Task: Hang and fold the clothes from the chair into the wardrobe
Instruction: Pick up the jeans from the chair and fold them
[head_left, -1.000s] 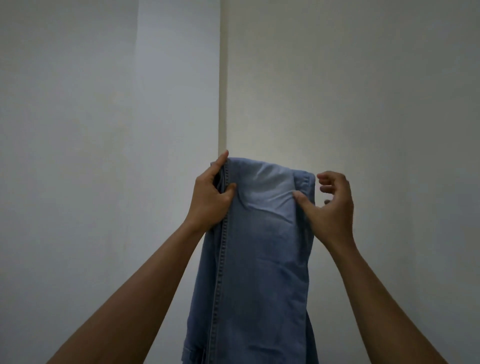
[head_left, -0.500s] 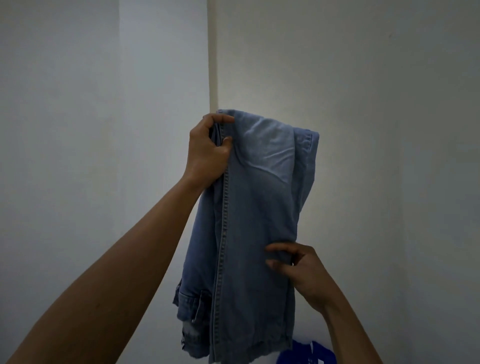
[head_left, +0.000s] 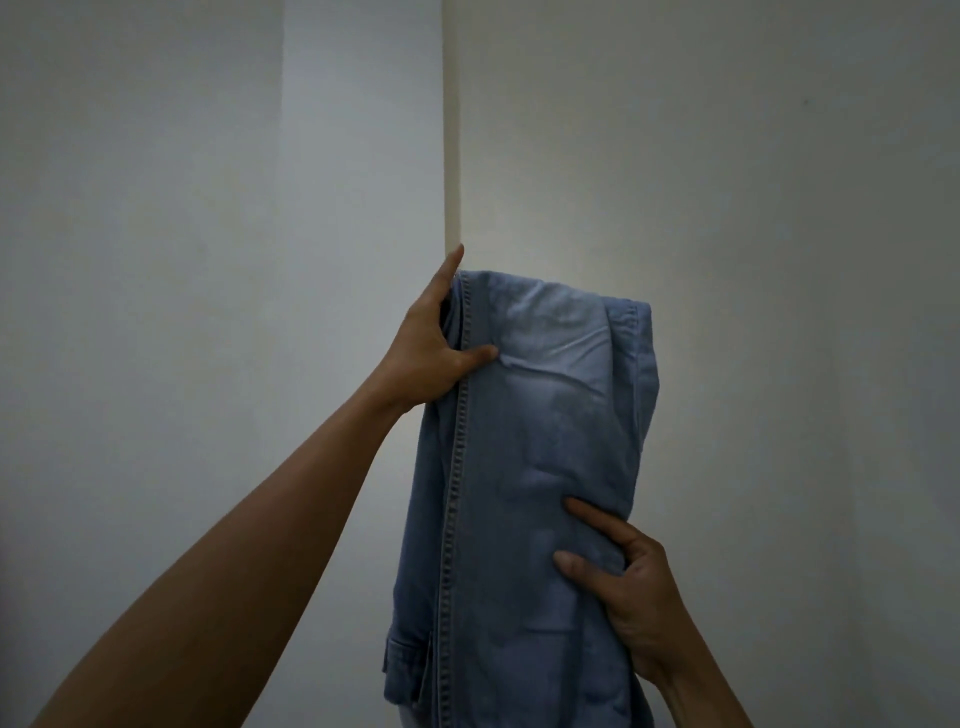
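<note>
Jeans (head_left: 545, 441), light blue, folded over, held up in air before pale wall (head_left: 779, 260). Stitched seam (head_left: 457, 467) runs down left part; pocket edge shows at lower left. Left hand (head_left: 426, 358) grips top left edge: thumb pressed across front, index finger straight up, other fingers hidden behind cloth. Right hand (head_left: 634, 597) lower, on right edge: thumb and one finger spread on front, rest curled behind, pinching fabric. Bottom of jeans cut off by frame.

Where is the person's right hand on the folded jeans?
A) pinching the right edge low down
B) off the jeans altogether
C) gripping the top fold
A: the right hand pinches the right edge of the jeans low down, while the left hand holds the top corner.
</note>
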